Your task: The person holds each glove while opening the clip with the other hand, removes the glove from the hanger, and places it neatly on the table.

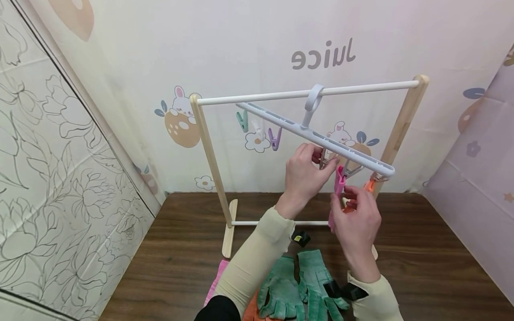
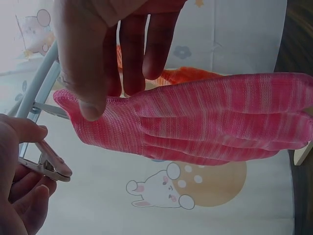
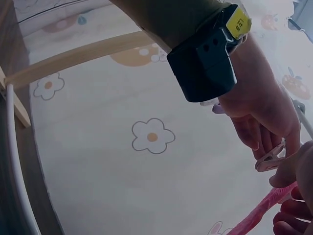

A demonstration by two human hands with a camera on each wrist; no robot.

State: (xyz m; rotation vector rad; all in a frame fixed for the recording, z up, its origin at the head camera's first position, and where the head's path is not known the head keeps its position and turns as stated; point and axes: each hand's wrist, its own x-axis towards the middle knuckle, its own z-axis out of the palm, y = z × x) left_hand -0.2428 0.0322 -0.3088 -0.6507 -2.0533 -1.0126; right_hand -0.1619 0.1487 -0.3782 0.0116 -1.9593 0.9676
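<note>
My left hand (image 1: 303,171) pinches a pale clothespin (image 2: 51,164) under the white hanger (image 1: 293,127). Beside it, my right hand (image 1: 359,218) holds the cuff of a pink striped knit glove (image 2: 195,117), thumb pressed on the fabric. The glove hangs fingers down below the hanger, seen nearly edge-on in the head view. Another pale clip (image 2: 51,110) reaches from the hanger to the cuff's edge. An orange glove (image 2: 190,74) hangs behind the pink one, close to the hanger's right end. The hanger tilts down to the right, hooked over the rack's white top bar (image 1: 257,96).
Green (image 1: 242,121), white (image 1: 258,129) and purple clips (image 1: 275,139) dangle from the hanger's left part. Green gloves (image 1: 283,285) lie on the brown table (image 1: 176,267) in front, over orange fabric (image 1: 253,310), with pink fabric (image 1: 217,281) to the left. Wooden posts (image 1: 210,160) flank the rack.
</note>
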